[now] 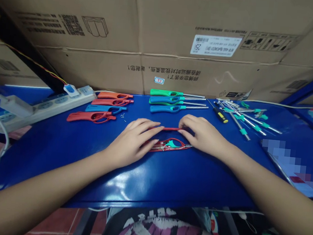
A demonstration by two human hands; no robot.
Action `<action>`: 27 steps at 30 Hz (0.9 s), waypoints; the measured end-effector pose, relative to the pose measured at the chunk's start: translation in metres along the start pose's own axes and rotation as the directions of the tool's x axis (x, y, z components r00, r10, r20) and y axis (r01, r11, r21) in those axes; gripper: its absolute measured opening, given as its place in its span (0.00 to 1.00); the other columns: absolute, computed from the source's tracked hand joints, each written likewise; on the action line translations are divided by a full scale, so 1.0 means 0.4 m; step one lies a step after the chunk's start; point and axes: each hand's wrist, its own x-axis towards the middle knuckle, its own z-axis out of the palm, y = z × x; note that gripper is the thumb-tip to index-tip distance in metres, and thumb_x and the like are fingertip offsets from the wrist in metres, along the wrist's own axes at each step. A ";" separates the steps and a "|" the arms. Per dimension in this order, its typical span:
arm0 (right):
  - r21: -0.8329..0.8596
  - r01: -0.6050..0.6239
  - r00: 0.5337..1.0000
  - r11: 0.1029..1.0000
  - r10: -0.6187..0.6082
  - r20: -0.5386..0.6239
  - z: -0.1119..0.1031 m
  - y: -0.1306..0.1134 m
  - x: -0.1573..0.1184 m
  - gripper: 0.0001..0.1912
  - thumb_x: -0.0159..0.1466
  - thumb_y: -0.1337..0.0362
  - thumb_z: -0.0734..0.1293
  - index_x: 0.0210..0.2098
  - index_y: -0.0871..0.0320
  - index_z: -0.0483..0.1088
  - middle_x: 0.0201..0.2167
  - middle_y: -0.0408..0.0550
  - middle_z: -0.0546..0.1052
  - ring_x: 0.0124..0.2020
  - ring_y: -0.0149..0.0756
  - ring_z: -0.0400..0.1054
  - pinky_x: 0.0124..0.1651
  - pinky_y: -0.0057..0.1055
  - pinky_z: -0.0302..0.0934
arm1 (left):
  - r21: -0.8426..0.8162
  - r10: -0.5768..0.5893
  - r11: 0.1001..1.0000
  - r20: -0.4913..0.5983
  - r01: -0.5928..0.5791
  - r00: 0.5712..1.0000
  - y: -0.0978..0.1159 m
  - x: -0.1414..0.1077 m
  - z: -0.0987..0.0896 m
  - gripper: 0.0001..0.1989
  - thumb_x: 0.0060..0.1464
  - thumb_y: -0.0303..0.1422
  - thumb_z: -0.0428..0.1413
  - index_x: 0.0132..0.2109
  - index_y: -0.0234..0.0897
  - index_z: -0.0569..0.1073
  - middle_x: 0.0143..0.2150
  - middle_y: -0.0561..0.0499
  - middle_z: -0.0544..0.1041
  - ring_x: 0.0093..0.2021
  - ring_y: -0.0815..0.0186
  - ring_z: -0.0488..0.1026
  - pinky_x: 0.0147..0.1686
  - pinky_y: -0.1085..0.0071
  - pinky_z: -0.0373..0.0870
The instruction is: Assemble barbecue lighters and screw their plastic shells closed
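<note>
Between my two hands a red casing piece [170,129] shows edge-on above the blue table. My left hand [134,139] holds its left end, and my right hand [199,132] pinches its right end. Just below lies an opened red lighter half [174,144], with a teal trigger, thin wires and a metal tip at its right; the fingers of my left hand cover its left end.
Orange, red and blue casings [90,116] lie at left beside a power strip [55,102] and small screws. Green and blue lighters [165,108] lie behind my hands. At right are a screwdriver [221,115], metal rods [251,123] and a blurred device [292,171]. Cardboard [95,63] stands behind.
</note>
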 end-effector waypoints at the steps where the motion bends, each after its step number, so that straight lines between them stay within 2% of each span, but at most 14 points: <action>1: 0.106 -0.053 0.998 0.993 0.055 -0.021 -0.001 -0.005 0.002 0.04 0.69 0.64 0.64 0.39 0.56 0.69 0.40 0.50 0.77 0.40 0.41 0.72 0.44 0.40 0.65 | 0.024 0.002 1.000 -0.022 -0.001 1.000 -0.007 0.001 -0.001 0.21 0.67 0.32 0.54 0.65 0.39 0.68 0.62 0.42 0.73 0.60 0.54 0.67 0.60 0.51 0.67; 2: 0.245 -0.120 0.991 0.962 0.131 -0.031 -0.002 -0.010 0.004 0.04 0.69 0.62 0.64 0.39 0.56 0.69 0.36 0.49 0.77 0.36 0.39 0.72 0.41 0.38 0.66 | 0.040 0.005 0.999 -0.042 -0.003 0.999 -0.014 0.001 -0.001 0.21 0.67 0.32 0.54 0.65 0.38 0.68 0.62 0.42 0.73 0.60 0.53 0.68 0.60 0.50 0.68; 3: 0.401 -0.195 0.976 0.895 0.216 -0.008 -0.003 -0.017 0.007 0.06 0.68 0.61 0.65 0.39 0.56 0.69 0.34 0.47 0.77 0.34 0.37 0.73 0.38 0.36 0.67 | 0.050 0.012 0.999 -0.056 -0.009 0.998 -0.019 0.002 -0.002 0.21 0.67 0.32 0.54 0.65 0.38 0.68 0.62 0.41 0.73 0.60 0.53 0.68 0.60 0.49 0.68; 5: 0.659 -0.342 0.931 0.670 0.338 0.138 -0.006 -0.029 0.011 0.10 0.65 0.57 0.67 0.37 0.57 0.69 0.31 0.47 0.77 0.31 0.35 0.74 0.37 0.35 0.69 | 0.043 0.029 0.999 -0.073 -0.026 0.997 -0.026 0.001 -0.003 0.21 0.66 0.32 0.55 0.64 0.37 0.69 0.60 0.41 0.75 0.59 0.53 0.69 0.58 0.50 0.69; 7: 0.765 -0.444 0.886 0.466 0.352 0.300 -0.013 -0.038 0.012 0.14 0.63 0.54 0.70 0.39 0.58 0.70 0.33 0.48 0.79 0.30 0.34 0.75 0.36 0.34 0.71 | 0.003 0.042 0.999 -0.076 -0.042 0.996 -0.026 -0.001 -0.005 0.19 0.66 0.31 0.55 0.62 0.36 0.71 0.56 0.41 0.77 0.55 0.55 0.72 0.55 0.54 0.72; 8: 0.774 -0.463 0.879 0.432 0.334 0.340 -0.017 -0.040 0.011 0.16 0.63 0.53 0.70 0.41 0.59 0.71 0.34 0.49 0.79 0.30 0.34 0.75 0.36 0.34 0.71 | -0.023 0.044 0.999 -0.072 -0.045 0.996 -0.024 -0.003 -0.006 0.19 0.66 0.31 0.55 0.62 0.35 0.71 0.54 0.41 0.78 0.53 0.57 0.73 0.53 0.57 0.74; 9: 0.768 -0.451 0.889 0.455 0.309 0.339 -0.021 -0.040 0.009 0.17 0.63 0.53 0.70 0.45 0.60 0.71 0.36 0.50 0.79 0.30 0.34 0.75 0.36 0.34 0.71 | -0.048 0.044 0.998 -0.066 -0.047 0.997 -0.022 -0.004 -0.008 0.18 0.66 0.31 0.55 0.61 0.35 0.72 0.52 0.41 0.78 0.51 0.58 0.74 0.51 0.60 0.75; 10: 0.746 -0.408 0.912 0.527 0.276 0.303 -0.024 -0.039 0.007 0.19 0.64 0.54 0.70 0.48 0.60 0.71 0.37 0.50 0.79 0.31 0.34 0.74 0.37 0.34 0.71 | -0.066 0.044 0.997 -0.053 -0.047 0.998 -0.018 -0.004 -0.010 0.17 0.66 0.32 0.55 0.60 0.34 0.73 0.50 0.41 0.79 0.50 0.59 0.75 0.49 0.62 0.76; 13: 0.537 -0.134 0.983 0.833 0.045 0.176 -0.030 -0.032 -0.001 0.23 0.64 0.56 0.71 0.55 0.57 0.71 0.42 0.49 0.78 0.38 0.36 0.73 0.43 0.35 0.68 | -0.065 0.067 0.996 0.009 -0.066 0.998 -0.008 -0.005 -0.018 0.17 0.66 0.34 0.56 0.58 0.31 0.74 0.47 0.41 0.80 0.46 0.60 0.77 0.47 0.63 0.76; 15: 0.374 0.033 0.981 0.927 -0.101 0.163 -0.031 -0.028 -0.005 0.22 0.63 0.58 0.72 0.55 0.55 0.72 0.42 0.48 0.78 0.42 0.38 0.71 0.46 0.35 0.65 | -0.052 0.086 0.995 0.062 -0.083 0.994 -0.003 -0.004 -0.025 0.17 0.65 0.35 0.56 0.56 0.30 0.75 0.45 0.42 0.80 0.43 0.59 0.77 0.45 0.62 0.76; 19: 0.286 0.137 0.967 0.948 -0.191 0.170 -0.031 -0.028 -0.008 0.18 0.65 0.60 0.71 0.54 0.56 0.71 0.45 0.50 0.76 0.46 0.40 0.68 0.49 0.36 0.63 | -0.069 0.101 0.993 0.125 -0.093 0.987 0.001 -0.001 -0.030 0.16 0.66 0.36 0.54 0.55 0.31 0.76 0.44 0.42 0.81 0.42 0.60 0.77 0.44 0.64 0.75; 23: 0.282 0.148 0.960 0.948 -0.206 0.192 -0.024 -0.032 -0.007 0.15 0.65 0.59 0.71 0.50 0.57 0.71 0.44 0.50 0.74 0.46 0.41 0.66 0.50 0.37 0.62 | -0.035 0.083 0.996 0.176 -0.079 0.981 0.000 0.000 -0.027 0.15 0.67 0.38 0.54 0.54 0.34 0.76 0.46 0.44 0.80 0.43 0.60 0.76 0.45 0.63 0.73; 27: 0.257 0.143 0.953 0.956 -0.203 0.227 -0.011 -0.027 -0.005 0.17 0.65 0.57 0.71 0.50 0.57 0.70 0.46 0.52 0.73 0.47 0.43 0.65 0.50 0.39 0.62 | -0.013 0.056 0.998 0.234 -0.054 0.971 -0.002 0.002 -0.024 0.14 0.65 0.38 0.56 0.52 0.35 0.77 0.45 0.45 0.80 0.44 0.59 0.74 0.45 0.62 0.70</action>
